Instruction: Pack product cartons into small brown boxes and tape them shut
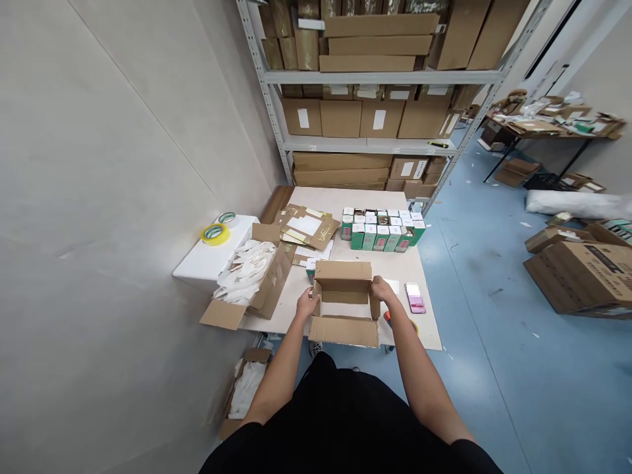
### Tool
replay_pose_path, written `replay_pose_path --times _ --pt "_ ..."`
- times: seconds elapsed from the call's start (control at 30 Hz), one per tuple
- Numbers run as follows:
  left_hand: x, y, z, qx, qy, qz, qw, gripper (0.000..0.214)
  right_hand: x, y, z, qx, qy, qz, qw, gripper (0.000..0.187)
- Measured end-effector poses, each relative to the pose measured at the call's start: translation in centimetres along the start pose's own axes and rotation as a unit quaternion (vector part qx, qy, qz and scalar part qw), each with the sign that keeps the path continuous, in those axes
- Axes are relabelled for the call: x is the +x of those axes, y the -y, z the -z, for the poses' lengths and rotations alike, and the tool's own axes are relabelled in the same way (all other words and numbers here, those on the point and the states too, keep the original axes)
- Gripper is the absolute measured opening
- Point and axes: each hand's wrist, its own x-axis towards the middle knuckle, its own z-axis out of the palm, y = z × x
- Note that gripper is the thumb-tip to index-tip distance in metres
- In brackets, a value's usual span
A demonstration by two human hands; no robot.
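Note:
An open cardboard box [344,332] with its flaps spread lies at the near side of the pale table [296,306]; its inside looks bare. My left hand [307,303] grips its left side, and my right hand [382,288] grips the right one near the upper corner. Just beyond the box's left corner, a small green-and-white carton [311,266] is partly covered. By my right forearm lies an orange-red tool [388,318], probably a tape dispenser, with much of it hidden. Pink and white cards [415,299] rest farther right.
Several green-and-white cartons [382,237] stand in rows at the table's back right. Flattened cardboard [320,227] is stacked to their left. A box of white paper strips [269,289] and tape rolls [215,234] are at the left. Behind rises a shelf rack [340,144] full of boxes.

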Motion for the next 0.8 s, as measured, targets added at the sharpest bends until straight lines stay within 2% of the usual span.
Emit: replay_pose_path --times 0.1,0.17,0.3,0.4,0.5,0.57,0.67,0.73,0.8 --pt "0.4 0.3 -0.8 0.009 0.003 0.01 1.0 0.055 -1.5 0.1 -0.1 -0.09 0.018 -0.034 0.995 0.047" --pt "0.4 0.3 -1.0 -0.007 0.017 0.0 1.0 0.056 -2.5 0.1 0.1 -0.097 0.041 -0.026 0.994 0.053" --pt "0.3 0.6 -0.6 -0.106 0.057 -0.056 0.991 0.062 -4.0 -0.6 1.0 -0.045 0.118 0.03 0.992 0.04" --pt "0.0 1.8 0.5 -0.173 0.094 -0.105 0.975 0.057 -4.4 -1.9 1.7 -0.014 0.133 0.022 0.991 0.036" --pt "-0.6 3.4 1.9 -0.142 0.144 -0.119 0.972 0.055 -4.5 -3.6 2.1 0.021 0.112 -0.025 0.993 0.043" --pt "-1.2 4.3 2.5 -0.095 0.195 -0.13 0.967 0.062 -4.6 -4.9 2.0 0.052 0.123 -0.05 0.99 0.048" --pt "-1.8 5.1 2.4 -0.052 0.264 -0.139 0.953 0.075 -4.8 -6.8 1.6 0.099 0.139 -0.059 0.984 0.05" --pt "-2.1 5.4 1.8 -0.046 0.269 -0.141 0.951 0.076 -5.0 -7.9 1.1 0.116 0.136 -0.054 0.982 0.052" --pt "-2.3 5.9 1.0 -0.054 0.251 -0.133 0.957 0.074 -5.2 -8.8 0.6 0.127 0.127 -0.047 0.983 0.057"
